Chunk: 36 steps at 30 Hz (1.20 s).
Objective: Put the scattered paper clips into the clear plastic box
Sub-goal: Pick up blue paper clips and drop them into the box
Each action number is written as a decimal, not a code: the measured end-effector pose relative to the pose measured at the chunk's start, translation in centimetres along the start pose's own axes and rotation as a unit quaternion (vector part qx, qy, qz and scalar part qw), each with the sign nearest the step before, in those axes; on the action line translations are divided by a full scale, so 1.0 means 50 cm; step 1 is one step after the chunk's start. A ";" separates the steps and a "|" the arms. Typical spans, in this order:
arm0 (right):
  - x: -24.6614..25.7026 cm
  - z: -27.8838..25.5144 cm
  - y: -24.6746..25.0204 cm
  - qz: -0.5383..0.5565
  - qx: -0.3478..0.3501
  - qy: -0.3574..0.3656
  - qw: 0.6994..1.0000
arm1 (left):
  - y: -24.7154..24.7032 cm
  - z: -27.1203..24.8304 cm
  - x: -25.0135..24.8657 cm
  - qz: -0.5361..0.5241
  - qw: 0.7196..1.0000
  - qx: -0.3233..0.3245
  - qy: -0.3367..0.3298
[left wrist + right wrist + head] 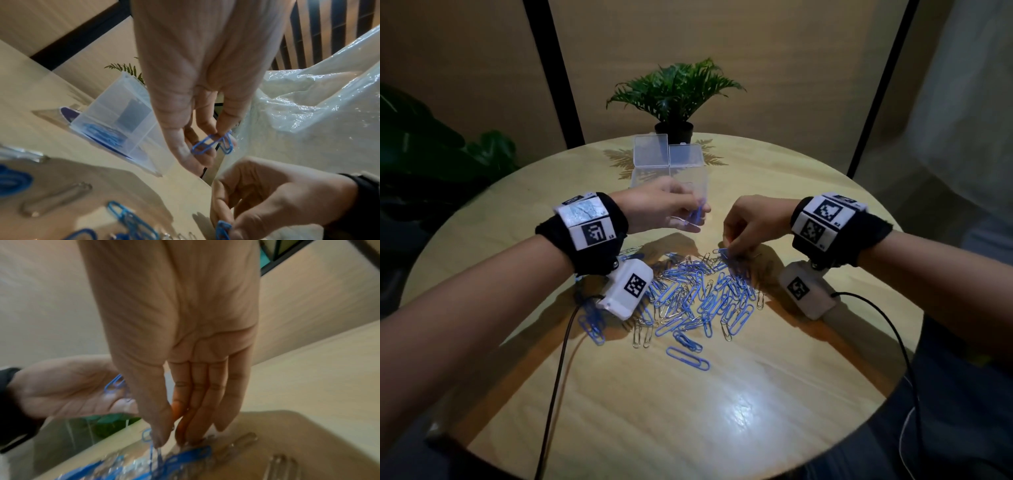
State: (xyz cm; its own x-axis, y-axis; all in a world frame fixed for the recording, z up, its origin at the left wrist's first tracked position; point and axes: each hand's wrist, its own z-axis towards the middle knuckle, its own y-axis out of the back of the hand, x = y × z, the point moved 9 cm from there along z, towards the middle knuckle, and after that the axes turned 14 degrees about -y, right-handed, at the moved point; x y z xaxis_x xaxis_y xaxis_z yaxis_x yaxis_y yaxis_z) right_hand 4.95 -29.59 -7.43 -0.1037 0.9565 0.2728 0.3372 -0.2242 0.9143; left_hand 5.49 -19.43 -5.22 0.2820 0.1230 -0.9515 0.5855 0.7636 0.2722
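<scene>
Blue and silver paper clips (698, 298) lie in a heap at the middle of the round wooden table (688, 411). My left hand (671, 209) hovers in front of the clear plastic box (690, 171) and pinches blue clips (211, 143) between thumb and fingertips. The box (115, 113) holds some blue clips inside. My right hand (748, 226) reaches down onto the far edge of the heap, its thumb and fingertips (160, 439) pinching a blue clip (149, 437) there.
A second clear box (649, 159) with raised lid stands next to the first. A potted fern (674, 92) sits at the table's far edge. Cables (558, 377) trail from both wrist cameras towards me. A plastic sheet (308, 113) hangs at the right.
</scene>
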 end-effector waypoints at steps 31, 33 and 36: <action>-0.053 -0.070 0.012 0.367 0.063 -0.024 0.928 | -0.135 -0.050 -0.013 0.468 0.865 0.176 -0.042; -0.014 -0.093 0.005 0.129 0.020 0.056 0.990 | -0.124 -0.054 -0.015 0.470 0.867 0.160 -0.045; 0.014 -0.110 -0.032 -0.007 0.034 0.115 0.993 | -0.109 -0.058 -0.024 0.445 0.883 0.139 -0.055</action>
State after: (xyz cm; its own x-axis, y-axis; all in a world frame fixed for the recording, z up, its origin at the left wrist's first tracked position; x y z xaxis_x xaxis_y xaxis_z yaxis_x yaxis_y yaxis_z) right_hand -0.80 -29.60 -7.07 -0.3174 0.8898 0.3278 0.3958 -0.1899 0.8985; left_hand -0.25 -21.87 -5.97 0.7875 0.5218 -0.3280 0.2545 0.2095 0.9441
